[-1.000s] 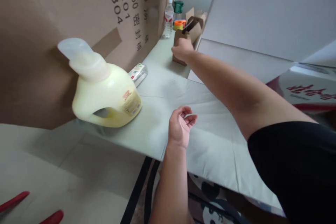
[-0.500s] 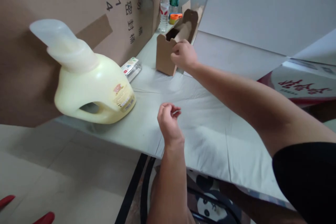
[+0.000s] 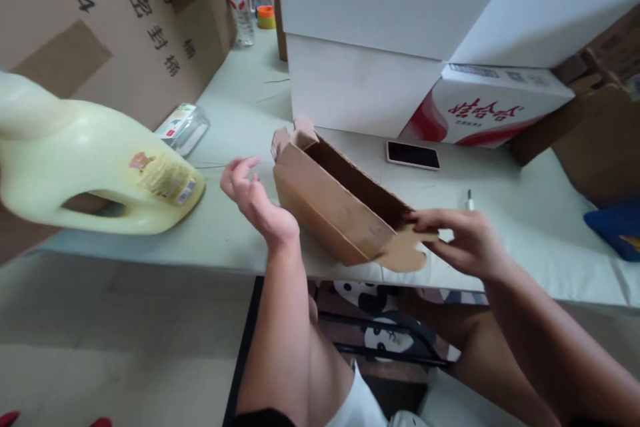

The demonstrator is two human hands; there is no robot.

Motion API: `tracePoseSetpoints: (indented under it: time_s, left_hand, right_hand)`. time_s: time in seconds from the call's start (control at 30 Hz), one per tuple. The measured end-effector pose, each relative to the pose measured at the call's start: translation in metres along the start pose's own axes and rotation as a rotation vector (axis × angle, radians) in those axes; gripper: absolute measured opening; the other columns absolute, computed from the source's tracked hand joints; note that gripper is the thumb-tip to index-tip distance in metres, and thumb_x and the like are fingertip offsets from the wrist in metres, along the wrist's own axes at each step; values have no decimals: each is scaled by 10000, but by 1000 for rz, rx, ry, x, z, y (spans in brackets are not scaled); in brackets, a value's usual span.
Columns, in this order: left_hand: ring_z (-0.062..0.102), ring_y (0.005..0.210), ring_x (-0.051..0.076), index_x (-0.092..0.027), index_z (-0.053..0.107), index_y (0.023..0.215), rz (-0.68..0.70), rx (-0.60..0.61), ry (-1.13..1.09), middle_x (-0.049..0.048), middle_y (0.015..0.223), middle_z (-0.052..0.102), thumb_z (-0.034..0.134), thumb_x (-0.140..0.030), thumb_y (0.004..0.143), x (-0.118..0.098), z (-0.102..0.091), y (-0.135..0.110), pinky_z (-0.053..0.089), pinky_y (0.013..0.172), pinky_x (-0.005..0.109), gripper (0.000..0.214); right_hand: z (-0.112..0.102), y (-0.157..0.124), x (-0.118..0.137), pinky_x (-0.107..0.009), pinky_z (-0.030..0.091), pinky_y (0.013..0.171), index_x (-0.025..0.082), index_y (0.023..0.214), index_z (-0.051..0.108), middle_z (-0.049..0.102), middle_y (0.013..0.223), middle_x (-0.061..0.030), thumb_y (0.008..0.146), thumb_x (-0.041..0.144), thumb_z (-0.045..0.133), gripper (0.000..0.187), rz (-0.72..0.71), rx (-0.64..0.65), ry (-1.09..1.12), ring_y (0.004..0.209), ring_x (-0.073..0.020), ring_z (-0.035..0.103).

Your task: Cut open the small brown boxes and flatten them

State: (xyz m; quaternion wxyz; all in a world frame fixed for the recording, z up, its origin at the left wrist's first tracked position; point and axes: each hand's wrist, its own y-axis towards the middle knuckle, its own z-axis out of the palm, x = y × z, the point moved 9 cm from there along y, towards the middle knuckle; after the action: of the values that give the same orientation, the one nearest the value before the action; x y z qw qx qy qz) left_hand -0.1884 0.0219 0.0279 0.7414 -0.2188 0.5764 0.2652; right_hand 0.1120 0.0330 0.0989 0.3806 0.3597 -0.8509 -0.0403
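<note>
A narrow brown cardboard box (image 3: 325, 207) with an open top lies slantwise near the front edge of the cloth-covered table (image 3: 235, 220). At its near right end, my right hand (image 3: 460, 237) pinches the folded-out end flap between thumb and fingers. My left hand (image 3: 257, 197) is raised just left of the box's far end, fingers loosely bent and apart, holding nothing. The box's inside is dark, and I cannot make out any contents.
A big yellow jug (image 3: 100, 167) and a small clear pack (image 3: 185, 128) stand left. Behind are a water bottle (image 3: 237, 3), an orange-and-yellow tape roll (image 3: 266, 17) and white boxes (image 3: 350, 80). A phone (image 3: 413, 155) and a white pen-like item (image 3: 470, 200) lie right.
My right hand has drawn the cardboard box from the back of the table to the front, turning it. My left hand has opened and sits beside it. The view has swung right.
</note>
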Motion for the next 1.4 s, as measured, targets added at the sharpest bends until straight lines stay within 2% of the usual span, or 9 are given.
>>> tracePoseSetpoints:
  time_s: [0.13,0.23,0.37,0.5,0.67,0.87,1.07,1.2,1.4]
  left_hand:
    - [571,1189,252,-245,669,949,57,92,89,51,1046,592,604,-414,879,0,33,-10,465,1026,361,194]
    - [513,1274,264,-232,679,876,219,163,157,68,1105,575,556,-479,896,-4,59,-18,423,1094,358,277]
    - [486,1305,257,-228,706,955,484,149,163,68,1199,539,421,-557,918,-13,77,-24,355,1158,348,437]
    - [532,1217,257,-222,672,821,426,140,49,64,1161,562,434,-611,870,-8,83,-16,390,1116,365,458]
    - [633,911,255,-222,450,564,369,329,-212,54,805,597,446,-655,816,-15,100,-21,492,942,441,501]
    - [651,766,220,-247,519,758,452,337,-60,4,642,591,462,-701,894,-5,112,-29,508,924,447,478]
    - [680,1039,201,-274,584,1201,637,292,247,50,1138,685,716,-521,856,4,116,-27,516,1007,418,445]
    - [604,1255,235,-269,722,1126,683,393,435,62,1288,648,608,-435,941,6,124,-30,475,1119,448,274]
    - [646,1154,227,-248,804,943,565,436,419,59,1207,675,602,-249,890,14,122,-21,534,1059,420,209]
  right_hand:
    - [-30,-40,-7,-285,564,604,282,813,651,717,1299,-88,740,155,623,149,9,-25,8,961,-234,774]
    - [-41,-44,-15,-295,548,591,299,790,625,773,1149,-68,724,152,594,164,-19,-79,22,1112,-262,738]
    - [-45,-43,-25,-296,534,562,284,764,576,748,1230,-58,706,122,561,173,-72,-132,29,1020,-245,765]
    - [-46,-46,-31,-319,573,616,257,765,594,698,1334,-67,717,122,549,150,-100,-179,31,947,-230,766]
    - [-54,-52,-53,-309,584,658,252,1110,654,704,1270,-93,812,95,602,341,-73,-359,2,886,-199,726]
    - [-50,-68,-87,-386,608,768,427,1504,398,461,1522,-73,810,348,781,797,69,-587,61,931,-208,676]
    - [-10,-56,-74,-451,535,1062,323,1388,592,632,1373,-95,990,315,525,404,-31,-257,302,1293,-281,613]
    - [-2,-57,-67,-500,510,1087,302,1385,618,526,1502,-107,973,541,506,489,-93,-179,396,1359,-333,553]
    - [0,-63,-77,-485,506,1084,343,1412,574,555,1485,-75,986,494,514,456,-22,-204,434,1344,-306,567]
